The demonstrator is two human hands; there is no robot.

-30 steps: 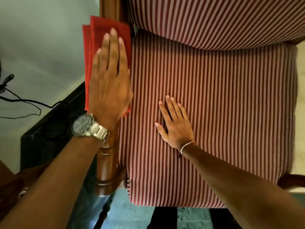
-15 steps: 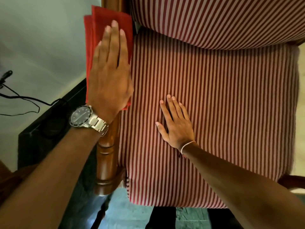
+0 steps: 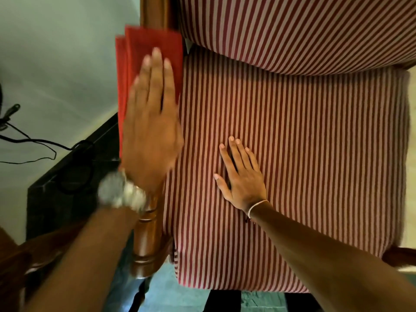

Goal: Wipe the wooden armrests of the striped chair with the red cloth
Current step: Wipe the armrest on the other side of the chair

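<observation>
The folded red cloth [image 3: 144, 46] lies on the striped chair's left wooden armrest [image 3: 146, 239]. My left hand [image 3: 150, 131], wearing a metal watch, presses flat on the cloth with fingers stretched forward; it is motion-blurred. The armrest's turned front post shows below my wrist, and its far end shows above the cloth. My right hand [image 3: 243, 176] rests flat and open on the striped seat cushion [image 3: 315, 143], holding nothing. A small piece of the right armrest [image 3: 400, 257] shows at the lower right edge.
The striped back cushion [image 3: 292, 30] overhangs the seat at the top. A dark cabinet top [image 3: 67, 199] stands close to the left of the chair, with black cables [image 3: 33, 140] against the pale wall behind it. Greenish floor shows under the chair's front.
My left hand and the red cloth pushed toward the chair back, then slid back along the armrest toward me. My right hand has stayed in place on the seat.
</observation>
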